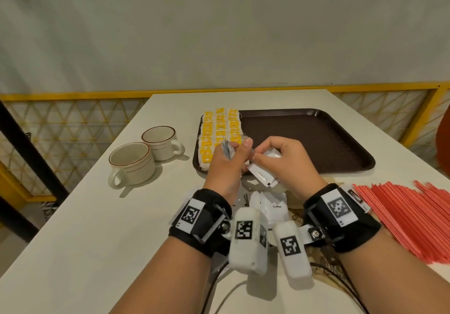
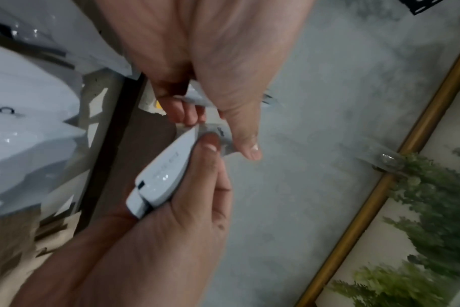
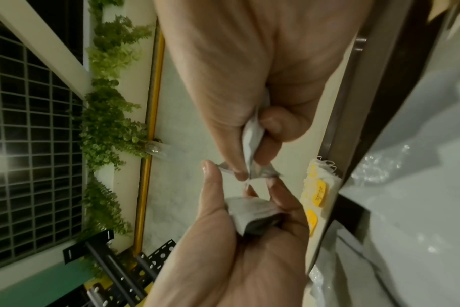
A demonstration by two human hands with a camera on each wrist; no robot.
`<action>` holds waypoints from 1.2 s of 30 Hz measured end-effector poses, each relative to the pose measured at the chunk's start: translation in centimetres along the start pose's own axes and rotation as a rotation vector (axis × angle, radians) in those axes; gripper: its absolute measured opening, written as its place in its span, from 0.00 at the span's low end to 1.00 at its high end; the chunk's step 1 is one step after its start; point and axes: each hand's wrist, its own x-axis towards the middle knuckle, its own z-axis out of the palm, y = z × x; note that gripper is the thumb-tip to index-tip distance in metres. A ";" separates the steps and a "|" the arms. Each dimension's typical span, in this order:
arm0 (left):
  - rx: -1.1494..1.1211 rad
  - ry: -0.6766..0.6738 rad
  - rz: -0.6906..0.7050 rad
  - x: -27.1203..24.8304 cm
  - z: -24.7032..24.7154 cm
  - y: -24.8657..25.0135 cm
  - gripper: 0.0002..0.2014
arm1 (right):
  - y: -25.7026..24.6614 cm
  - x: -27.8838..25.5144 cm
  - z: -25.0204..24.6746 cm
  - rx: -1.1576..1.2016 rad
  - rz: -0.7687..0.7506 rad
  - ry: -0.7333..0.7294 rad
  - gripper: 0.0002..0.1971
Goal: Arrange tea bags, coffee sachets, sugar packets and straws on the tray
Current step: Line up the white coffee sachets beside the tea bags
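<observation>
Head view, frame centre: white sachets [image 1: 264,176] are gripped in the curled right hand [image 1: 287,160]; another sachet [image 1: 226,148] is pinched by the left hand [image 1: 226,165] above the tray [image 1: 316,138].

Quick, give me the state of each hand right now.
Left hand: grips a few white sachets.
Right hand: holds a small stack of white sachets.

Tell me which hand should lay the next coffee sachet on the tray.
Right, probably. The right hand grips a stack of sachets nearest the tray's bare part; the left hand, also holding sachets, hangs over the tea bags.
</observation>
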 end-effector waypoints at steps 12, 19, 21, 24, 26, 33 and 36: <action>-0.315 0.021 -0.154 0.1 -0.3 0.6 0.06 | 0.6 0.2 0.2 0.205 0.118 -0.050 0.05; -0.270 -0.051 -0.291 0.0 -1.1 1.1 0.07 | 0.9 0.6 -0.4 0.304 0.192 0.065 0.07; -0.175 -0.122 -0.284 -0.2 -0.9 0.8 0.05 | 0.9 0.5 -0.4 0.272 0.167 0.059 0.08; -0.020 -0.208 -0.221 -0.5 -0.6 0.1 0.15 | 0.8 0.4 -0.3 0.194 0.113 0.024 0.08; -0.003 -0.224 -0.222 -0.5 -0.5 -0.1 0.22 | 0.6 0.5 -0.1 0.237 0.123 -0.005 0.07; -0.107 -0.097 -0.167 -0.1 -1.4 0.6 0.08 | 0.1 0.4 -0.2 0.484 0.233 0.007 0.07; -0.179 -0.032 -0.112 -0.1 -1.5 0.6 0.14 | -0.1 0.3 -0.1 0.576 0.270 -0.044 0.18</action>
